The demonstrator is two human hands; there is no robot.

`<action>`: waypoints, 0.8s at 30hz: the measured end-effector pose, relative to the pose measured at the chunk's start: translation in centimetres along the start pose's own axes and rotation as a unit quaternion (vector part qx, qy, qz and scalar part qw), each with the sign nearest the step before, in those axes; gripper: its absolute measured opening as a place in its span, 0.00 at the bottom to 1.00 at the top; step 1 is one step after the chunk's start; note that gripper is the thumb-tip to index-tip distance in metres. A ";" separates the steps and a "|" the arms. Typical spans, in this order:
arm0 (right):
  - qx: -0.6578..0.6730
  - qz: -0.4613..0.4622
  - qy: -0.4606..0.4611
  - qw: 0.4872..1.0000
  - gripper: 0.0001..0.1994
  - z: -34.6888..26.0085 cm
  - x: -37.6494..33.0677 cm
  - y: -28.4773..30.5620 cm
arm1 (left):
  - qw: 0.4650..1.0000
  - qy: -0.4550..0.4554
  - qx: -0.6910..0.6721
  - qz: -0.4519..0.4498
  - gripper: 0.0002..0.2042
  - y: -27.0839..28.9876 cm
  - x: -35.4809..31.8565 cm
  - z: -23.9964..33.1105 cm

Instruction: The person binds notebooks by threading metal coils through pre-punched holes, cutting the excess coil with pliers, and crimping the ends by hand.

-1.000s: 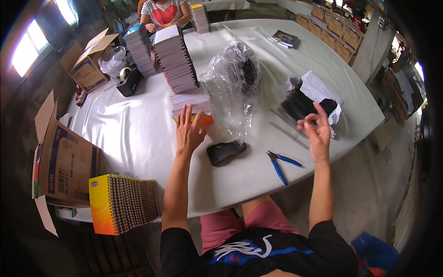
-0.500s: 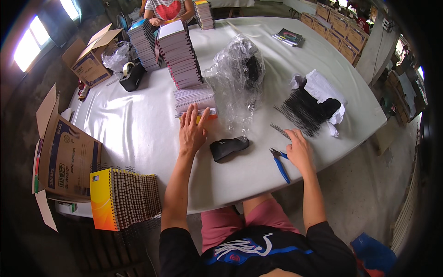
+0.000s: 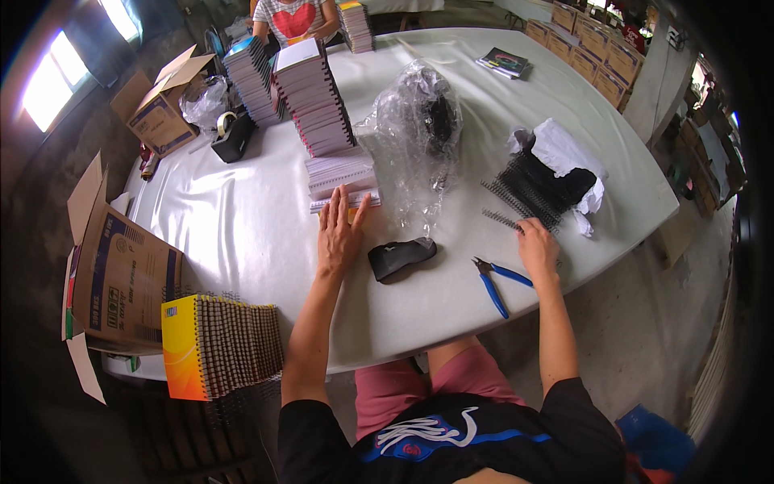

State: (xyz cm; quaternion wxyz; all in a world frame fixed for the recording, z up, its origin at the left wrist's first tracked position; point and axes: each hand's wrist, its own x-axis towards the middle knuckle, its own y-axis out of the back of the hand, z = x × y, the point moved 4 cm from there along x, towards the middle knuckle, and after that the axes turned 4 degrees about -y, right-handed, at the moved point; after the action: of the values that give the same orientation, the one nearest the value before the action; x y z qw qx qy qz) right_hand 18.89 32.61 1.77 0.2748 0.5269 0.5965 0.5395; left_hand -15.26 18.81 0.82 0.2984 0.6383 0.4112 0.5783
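Left hand (image 3: 339, 238): my fingers lay apart, flat on the bench (image 3: 242, 234), tips touching the low notebook stack (image 3: 343, 177) at twelve o'clock. Right hand (image 3: 538, 248): fingers together on a loose black wire coil (image 3: 501, 218); blue-handled pliers (image 3: 496, 282) at seven o'clock.

Right hand (image 3: 538, 250) reached wire coil (image 3: 501, 219) (seemingly touching).

A white surface (image 3: 242, 218) is seen. Between the hands, a black pouch (image 3: 401, 257) and blue pliers (image 3: 496, 282) are laid. Stacked notebooks (image 3: 343, 173) are placed beyond the left hand (image 3: 339, 234), black spiral wires (image 3: 524, 189) beyond the right hand (image 3: 538, 250).
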 end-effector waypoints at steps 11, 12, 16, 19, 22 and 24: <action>0.013 0.038 0.017 0.999 0.07 -0.1 -0.3 -0.7 | 0.998 -0.005 0.059 0.008 0.31 -0.7 -0.2 0.0; 0.017 0.044 0.020 0.999 0.06 -0.1 -0.3 -0.7 | 0.999 0.001 0.031 0.010 0.32 -0.6 -0.2 -0.1; 0.012 0.041 0.011 0.999 0.07 0.5 -0.1 -1.0 | 0.995 0.048 -0.076 0.047 0.32 0.9 2.3 -0.2; 0.006 0.035 0.006 0.999 0.07 0.1 0.2 -1.3 | 0.992 0.100 -0.045 0.057 0.30 -0.3 3.7 -1.5; 0.002 0.043 0.013 0.999 0.08 0.0 0.1 -1.4 | 0.993 0.107 -0.003 0.050 0.31 -1.5 4.1 -2.2; 0.007 0.057 0.023 0.998 0.08 0.3 0.0 -1.5 | 0.992 0.080 -0.005 0.093 0.31 -1.0 3.5 -1.4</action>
State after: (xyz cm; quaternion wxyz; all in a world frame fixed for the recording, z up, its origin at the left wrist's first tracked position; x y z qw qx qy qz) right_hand 18.62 32.96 0.27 0.2257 0.5498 0.5754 0.5618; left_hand -16.83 22.25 1.93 0.2127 0.6237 0.3700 0.6549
